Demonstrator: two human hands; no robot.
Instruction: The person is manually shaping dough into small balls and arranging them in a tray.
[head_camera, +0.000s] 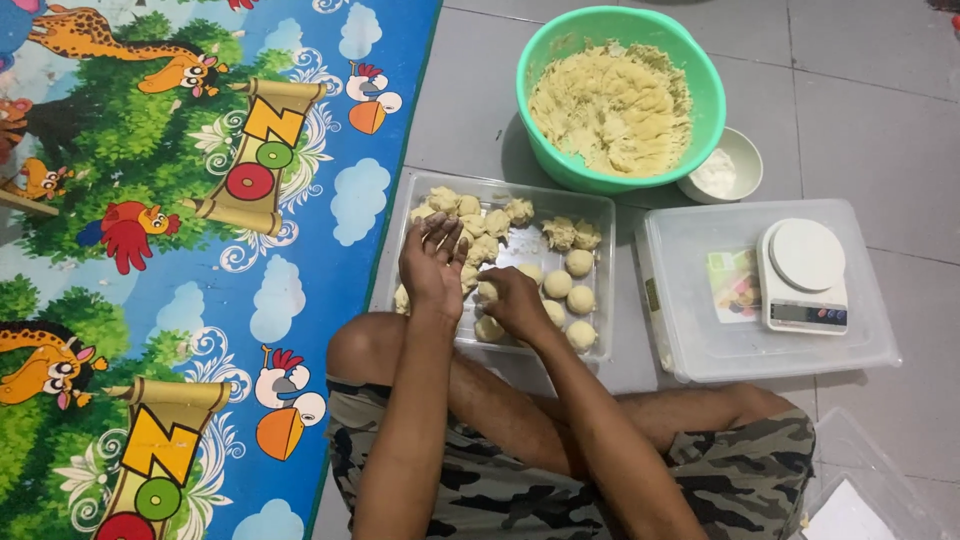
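a person is sitting cross-legged on the floor, rolling a dough ball between both palms above a clear tray. the left hand is lying flat, fingers spread; the right hand is cupping underneath. light, even pressure seems best for roundness. a white scale is resting on a lidded box with a small green label.

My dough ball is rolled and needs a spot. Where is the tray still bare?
The clear tray is bare in its middle strip, between the rough lumps at left and the smooth balls at right. The left side is crowded under the left hand and right hand.
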